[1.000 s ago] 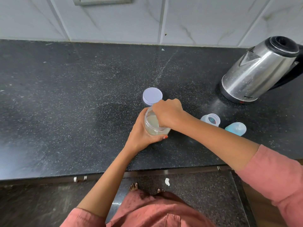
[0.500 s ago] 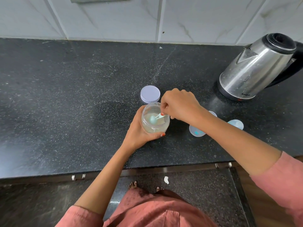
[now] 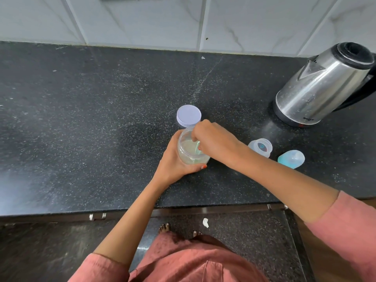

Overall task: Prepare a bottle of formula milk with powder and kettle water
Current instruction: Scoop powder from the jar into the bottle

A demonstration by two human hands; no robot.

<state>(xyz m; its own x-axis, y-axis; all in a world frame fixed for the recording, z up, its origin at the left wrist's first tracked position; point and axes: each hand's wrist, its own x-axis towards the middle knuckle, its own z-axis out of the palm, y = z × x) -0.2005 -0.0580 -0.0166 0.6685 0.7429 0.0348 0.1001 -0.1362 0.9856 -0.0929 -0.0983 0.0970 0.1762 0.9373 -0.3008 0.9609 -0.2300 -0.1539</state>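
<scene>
Left hand (image 3: 175, 159) fingers wrapped round clear powder jar (image 3: 192, 159) on black countertop (image 3: 81, 139). Right hand (image 3: 215, 143) fingers pinched on teal scoop (image 3: 197, 149) inside jar. Jar lid (image 3: 188, 116) just behind; baby bottle (image 3: 260, 147), kettle (image 3: 321, 86) to the right.

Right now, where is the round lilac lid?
The lilac lid sits on the black counter in the head view, just behind the clear jar the left hand holds, left of the steel kettle.

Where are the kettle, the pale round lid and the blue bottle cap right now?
kettle (image 3: 323, 84), head view, on its steel body.
pale round lid (image 3: 188, 115), head view, on its flat top.
blue bottle cap (image 3: 291, 159), head view, on its domed side.
</scene>
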